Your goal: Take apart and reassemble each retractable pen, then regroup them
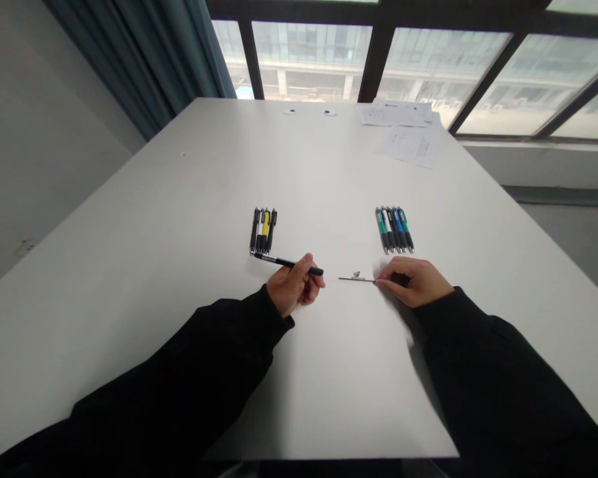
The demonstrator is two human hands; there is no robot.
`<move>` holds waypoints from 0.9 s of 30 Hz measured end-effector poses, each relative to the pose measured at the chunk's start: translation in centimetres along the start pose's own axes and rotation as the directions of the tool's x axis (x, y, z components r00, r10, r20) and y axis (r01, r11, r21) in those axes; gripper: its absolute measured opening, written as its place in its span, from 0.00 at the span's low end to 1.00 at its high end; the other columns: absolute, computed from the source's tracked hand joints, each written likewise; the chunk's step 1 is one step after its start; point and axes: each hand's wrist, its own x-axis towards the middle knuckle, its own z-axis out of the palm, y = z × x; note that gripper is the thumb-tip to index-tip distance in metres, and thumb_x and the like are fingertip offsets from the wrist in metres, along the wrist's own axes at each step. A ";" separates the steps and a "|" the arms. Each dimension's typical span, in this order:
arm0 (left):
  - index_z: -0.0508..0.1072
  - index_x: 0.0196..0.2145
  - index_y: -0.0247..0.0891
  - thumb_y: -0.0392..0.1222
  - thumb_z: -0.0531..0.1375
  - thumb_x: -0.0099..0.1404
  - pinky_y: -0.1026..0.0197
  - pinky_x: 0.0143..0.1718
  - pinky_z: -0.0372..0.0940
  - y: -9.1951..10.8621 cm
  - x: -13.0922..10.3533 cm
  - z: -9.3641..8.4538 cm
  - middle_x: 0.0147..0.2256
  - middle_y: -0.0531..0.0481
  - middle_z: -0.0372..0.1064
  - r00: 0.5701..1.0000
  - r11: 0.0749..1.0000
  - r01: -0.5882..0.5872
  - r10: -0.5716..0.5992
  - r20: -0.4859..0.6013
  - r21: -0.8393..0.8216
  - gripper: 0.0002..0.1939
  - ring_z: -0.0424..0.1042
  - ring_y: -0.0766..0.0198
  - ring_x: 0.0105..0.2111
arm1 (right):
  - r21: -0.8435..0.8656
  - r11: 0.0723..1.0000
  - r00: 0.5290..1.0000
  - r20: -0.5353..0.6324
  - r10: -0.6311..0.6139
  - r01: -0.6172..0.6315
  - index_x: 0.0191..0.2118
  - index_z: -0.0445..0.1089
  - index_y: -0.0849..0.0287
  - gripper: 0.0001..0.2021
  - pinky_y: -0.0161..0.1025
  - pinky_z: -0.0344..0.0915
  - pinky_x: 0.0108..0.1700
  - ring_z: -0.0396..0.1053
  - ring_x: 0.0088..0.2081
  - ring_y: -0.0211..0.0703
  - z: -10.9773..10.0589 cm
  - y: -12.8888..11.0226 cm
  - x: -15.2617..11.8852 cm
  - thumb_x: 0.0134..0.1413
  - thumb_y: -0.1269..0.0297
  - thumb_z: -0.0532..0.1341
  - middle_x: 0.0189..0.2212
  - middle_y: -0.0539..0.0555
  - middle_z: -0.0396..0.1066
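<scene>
Room: a white table [323, 372] stands by a dark-framed window [306, 63], with a blue-grey curtain [154, 53] hanging at the window's left side.
Left hand: the left hand [295, 285] is closed around a long black pen [282, 261], thumb on top, just nearer the person than the yellow-pen row and slightly to its right.
Black pen: it lies aslant across the fingers, one end close by the near end of the yellow-pen row, the other poking out past the thumb.
Right hand: the right hand [413, 279] is narrowed to a pinch on the end of a thin dark rod [347, 279], well to the right of the yellow-pen row and nearer the person.
Small pieces: some small pieces [356, 274] sit right beside the rod; from here I can't make out what they are.
Yellow-pen row: the yellow-pen row [266, 229] has four pens side by side, three mostly dark or white-and-dark.
Five-pen row: the five-pen row [395, 230], with green, white, black and blue on it, lies to the right of the yellow-pen row.
Papers: printed papers [398, 116] overlap beyond both rows, far to the right of the yellow-pen row.
</scene>
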 end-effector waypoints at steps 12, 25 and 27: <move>0.70 0.27 0.32 0.74 0.53 0.55 0.67 0.15 0.53 -0.7 -0.8 0.6 0.18 0.51 0.65 0.925 0.955 -0.147 0.040 0.378 0.259 0.35 0.60 0.71 0.14 | 0.403 0.907 0.989 -0.128 -0.074 0.120 0.39 0.73 0.58 0.05 0.37 0.67 0.31 0.68 0.28 0.37 2.7 -9.0 0.0 0.59 0.66 0.60 0.28 0.53 0.74; 0.69 0.31 0.34 0.50 0.64 0.59 0.69 0.16 0.57 -0.7 0.1 -1.4 0.22 0.54 0.68 0.967 0.958 -0.254 0.248 0.063 0.134 0.15 0.63 0.72 0.17 | 0.427 0.904 0.978 -0.195 0.073 0.018 0.35 0.72 0.60 0.06 0.35 0.64 0.24 0.66 0.22 0.36 1.9 -4.4 -0.9 0.53 0.63 0.64 0.23 0.51 0.70; 0.73 0.32 0.33 0.47 0.64 0.59 0.67 0.20 0.60 -0.6 0.0 -1.5 0.24 0.51 0.71 0.955 0.906 -0.294 0.287 0.069 0.305 0.12 0.66 0.71 0.20 | 0.384 0.924 0.987 -0.152 0.057 0.006 0.34 0.73 0.60 0.06 0.35 0.66 0.26 0.67 0.23 0.37 1.6 -3.6 -1.2 0.52 0.63 0.65 0.24 0.52 0.71</move>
